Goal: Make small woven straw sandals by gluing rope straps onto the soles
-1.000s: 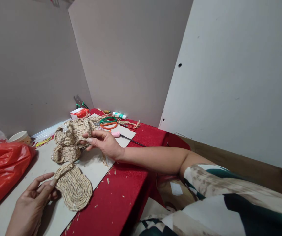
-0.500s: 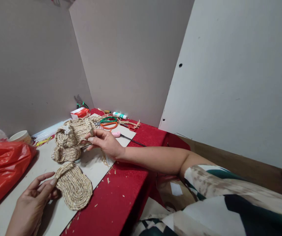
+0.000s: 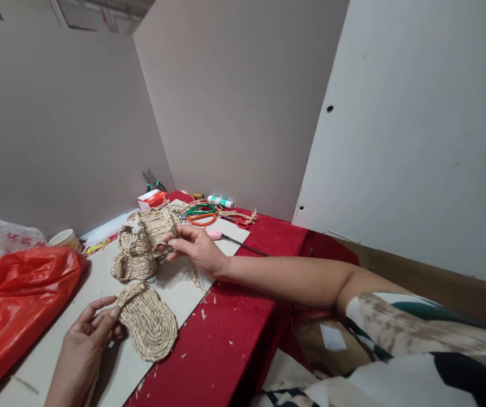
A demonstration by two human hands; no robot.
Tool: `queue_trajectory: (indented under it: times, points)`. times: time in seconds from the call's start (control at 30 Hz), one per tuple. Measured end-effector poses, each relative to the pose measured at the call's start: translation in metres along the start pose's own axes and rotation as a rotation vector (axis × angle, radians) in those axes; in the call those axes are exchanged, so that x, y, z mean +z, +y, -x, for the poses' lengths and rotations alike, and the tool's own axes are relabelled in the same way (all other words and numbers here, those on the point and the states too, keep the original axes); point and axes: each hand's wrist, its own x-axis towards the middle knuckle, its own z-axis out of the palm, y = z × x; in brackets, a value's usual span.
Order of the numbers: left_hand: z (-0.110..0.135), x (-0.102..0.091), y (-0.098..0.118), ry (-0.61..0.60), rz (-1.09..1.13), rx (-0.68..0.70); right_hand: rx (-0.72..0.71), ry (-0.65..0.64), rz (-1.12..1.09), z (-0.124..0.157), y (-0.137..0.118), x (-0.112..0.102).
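Note:
My left hand (image 3: 87, 345) pinches the upper left edge of a flat, oval woven straw sole (image 3: 151, 325) between thumb and fingers. The sole is coiled from braided tan cord and lies over the white board. Farther back, my right hand (image 3: 196, 249) has thumb and fingers closed at the near right edge of a woven straw slipper (image 3: 151, 226); its fingertips are partly hidden. Beside that, smaller rolled straw pieces (image 3: 134, 265) with pearly beads rest on the board. Loose straw strands hang below my right hand.
Behind my right hand are green-and-orange-handled scissors (image 3: 202, 217), a pink-handled tool (image 3: 215, 234) with a black rod, and a white-green tube (image 3: 220, 201). A red plastic bag (image 3: 22, 299) and a paper cup (image 3: 65, 238) are at left. Straw scraps dot the red tablecloth (image 3: 209, 350). Grey panels surround the table.
The view has shifted, so everything sits farther right in the picture. Both hands keep nearly the same hold on the straw pieces.

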Motion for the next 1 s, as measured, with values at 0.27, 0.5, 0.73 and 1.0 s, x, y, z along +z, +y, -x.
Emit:
queue_trajectory:
  times: [0.27,0.5,0.73,1.0]
  points:
    - [0.003,0.003,0.004,-0.006,0.014,0.014,-0.06,0.005,0.076,-0.001,-0.001,-0.002]
    - [-0.001,0.003,0.002,-0.01,0.01,0.039,-0.259,0.01,0.25,-0.002,0.01,-0.007]
    - [-0.004,-0.001,-0.004,-0.027,0.022,0.067,-0.412,-0.002,0.41,-0.003,0.015,-0.01]
    - [-0.005,-0.004,-0.006,-0.063,0.021,0.093,-0.347,0.095,0.359,-0.017,0.022,-0.015]
